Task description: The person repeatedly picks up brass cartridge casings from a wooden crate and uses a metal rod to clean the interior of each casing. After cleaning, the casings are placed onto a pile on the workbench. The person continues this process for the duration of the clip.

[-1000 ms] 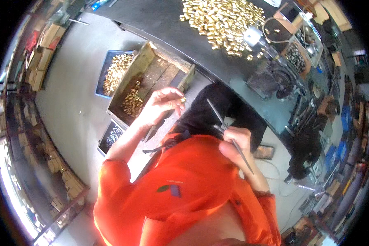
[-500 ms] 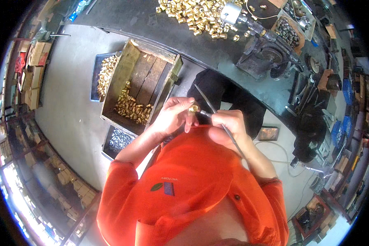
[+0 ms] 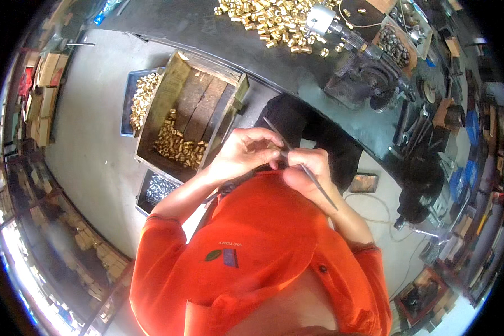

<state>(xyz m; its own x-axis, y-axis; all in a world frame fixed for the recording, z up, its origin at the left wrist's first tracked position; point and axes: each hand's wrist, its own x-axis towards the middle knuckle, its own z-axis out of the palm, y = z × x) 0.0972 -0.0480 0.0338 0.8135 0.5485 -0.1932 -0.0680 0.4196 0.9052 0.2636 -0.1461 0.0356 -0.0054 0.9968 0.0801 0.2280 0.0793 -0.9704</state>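
Over my lap, both hands meet at a small brass fitting. My left hand (image 3: pixel 246 152) pinches the brass fitting (image 3: pixel 274 148) between thumb and fingers, which cover most of it. My right hand (image 3: pixel 308 167) is wrapped round a T-handled metal tool, whose thin grey crossbar (image 3: pixel 325 193) sticks out past both sides of the fist. The tool's short shank points at the fitting; its tip is hidden by my fingers. To the left of my hands, an old wooden box (image 3: pixel 145 147) holds a heap of similar brass fittings (image 3: pixel 179 147).
A blue tray (image 3: pixel 126 115) of brass pieces and a bin of silver pieces (image 3: pixel 160 187) flank the box. On the dark workbench (image 3: pixel 185 31) lie a brass pile (image 3: pixel 269 22), a chuck on a geared machine (image 3: pixel 369 78) and hand tools. Shelving (image 3: pixel 67 224) lines the left.
My left hand has moved right and closed over the brass fitting, now mostly hidden. The crossbar has turned slightly, and both hands are closer together.
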